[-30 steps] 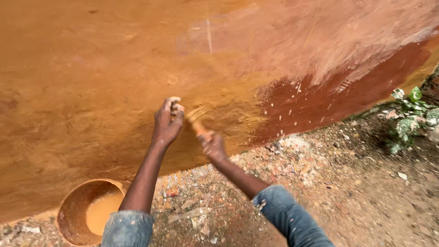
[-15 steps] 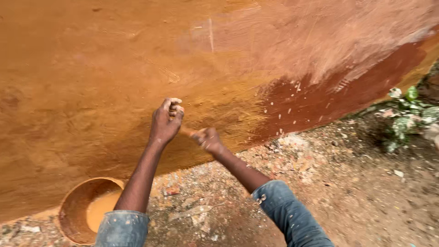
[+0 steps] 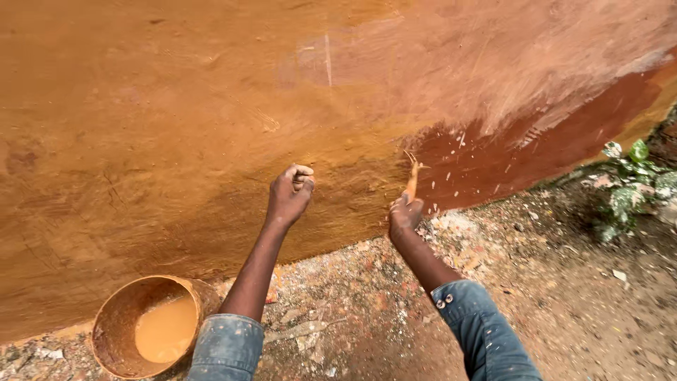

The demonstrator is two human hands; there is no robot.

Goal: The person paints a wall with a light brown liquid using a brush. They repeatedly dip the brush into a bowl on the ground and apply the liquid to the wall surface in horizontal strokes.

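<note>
1. The mud wall (image 3: 211, 106) stays wet ochre; a dark red patch (image 3: 508, 159) remains on the right.
2. The bucket (image 3: 116, 317) of ochre wash sits at the wall's foot, partly cut off.
3. The left hand (image 3: 290, 196) stays fisted against the wall; what it holds is hidden.
4. The right hand (image 3: 405, 212) has swung rightward, gripping a small brush (image 3: 412, 176), its bristles blurred.

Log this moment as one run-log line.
left hand: fisted against mud wall | right hand: grips brush on wall by dark red patch | bucket: orange liquid, on ground at left
</note>
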